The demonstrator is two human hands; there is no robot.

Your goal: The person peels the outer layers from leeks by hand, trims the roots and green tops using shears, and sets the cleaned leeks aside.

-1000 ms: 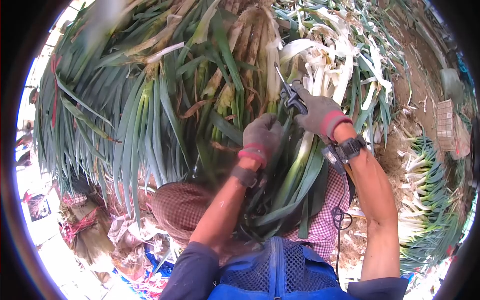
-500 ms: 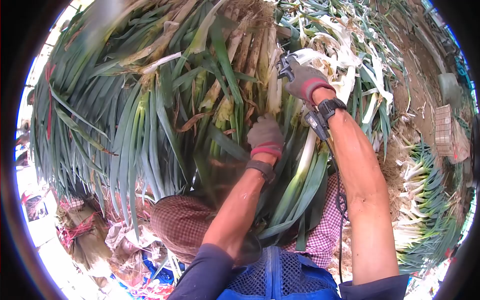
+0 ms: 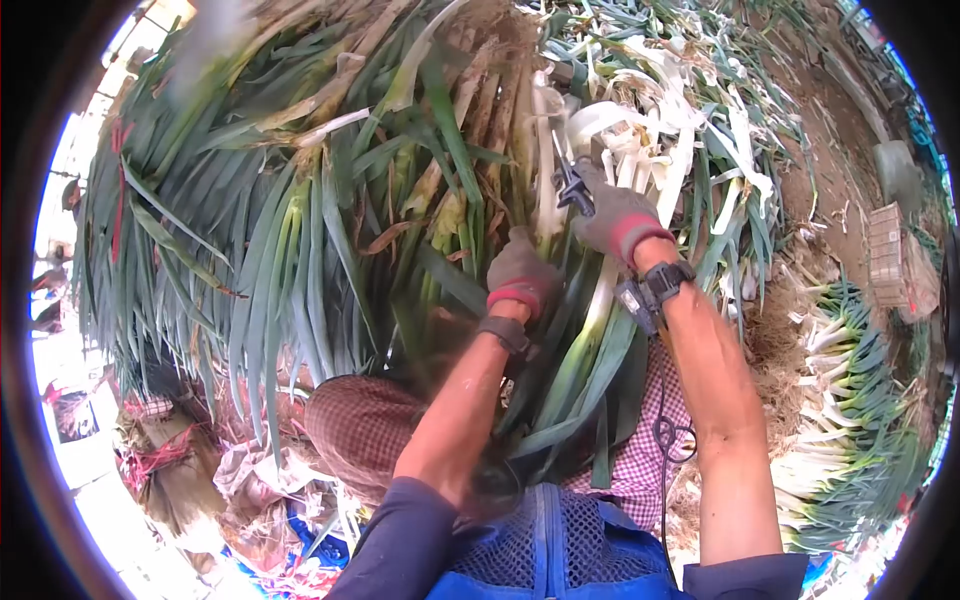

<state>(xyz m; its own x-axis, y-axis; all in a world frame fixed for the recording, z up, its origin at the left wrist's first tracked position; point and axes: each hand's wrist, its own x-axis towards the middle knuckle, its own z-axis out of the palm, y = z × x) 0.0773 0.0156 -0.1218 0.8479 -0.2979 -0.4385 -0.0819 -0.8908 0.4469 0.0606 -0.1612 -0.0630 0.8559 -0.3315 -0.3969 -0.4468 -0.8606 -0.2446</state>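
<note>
My left hand (image 3: 523, 272), in a grey glove with a red cuff, is closed round a leek (image 3: 546, 205) below its pale stem, among other leaves. To its right, my right hand (image 3: 615, 215) wears a matching glove and is closed on what looks like an air blow gun (image 3: 574, 194), black with a thin metal nozzle pointing up beside the stem. A black hose (image 3: 664, 432) hangs from the right wrist. A leek with a white stem (image 3: 601, 305) lies across my lap below the hands.
A big heap of untrimmed leeks (image 3: 210, 240) fills the left side. Pale stripped leaves (image 3: 660, 120) pile up beyond my right hand. A row of clean white leeks (image 3: 825, 380) lies at the right, near a crate (image 3: 888, 258). Sacking (image 3: 265, 485) lies at lower left.
My right hand has come down with the blow gun, its nozzle now showing alongside the leek stem. My left hand has shifted slightly left, still closed round the leek.
</note>
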